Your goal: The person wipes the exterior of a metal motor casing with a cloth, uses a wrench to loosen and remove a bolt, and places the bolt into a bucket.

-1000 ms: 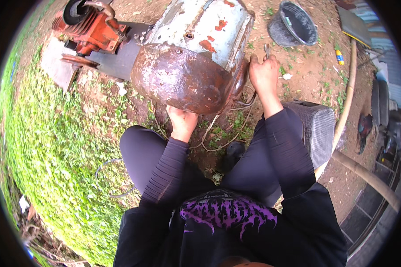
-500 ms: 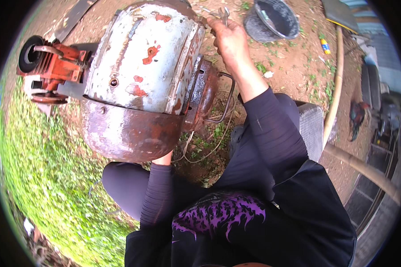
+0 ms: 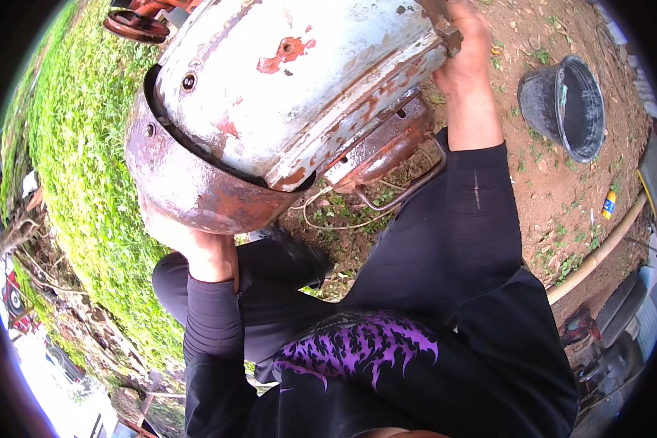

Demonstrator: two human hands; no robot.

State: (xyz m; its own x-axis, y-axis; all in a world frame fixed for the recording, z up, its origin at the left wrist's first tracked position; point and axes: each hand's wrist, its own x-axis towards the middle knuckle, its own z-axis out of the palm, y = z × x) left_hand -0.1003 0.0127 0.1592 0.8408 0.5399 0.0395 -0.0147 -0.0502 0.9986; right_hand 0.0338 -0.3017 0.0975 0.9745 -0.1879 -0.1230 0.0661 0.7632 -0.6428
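A big electric motor with peeling pale paint and red rust patches lies tilted in front of me. Its rusty rounded end cover faces my lap, with a dark curved gap along the seam. My left hand cups this cover from the lower left; its fingers are mostly hidden behind the metal. At the far right end my right hand grips the motor's edge beside a rusty lug, fingertips out of sight. No tool shows in either hand.
Beneath the motor is a rusty base with a bent metal handle and a thin cable. Red machinery with a pulley stands far left. A black bucket, yellow-and-blue bottle and bamboo pole are right.
The view has swung left, with the bucket shifting rightward. My left hand has come into sight around the end cover. The wrench seen in my right hand no longer shows.
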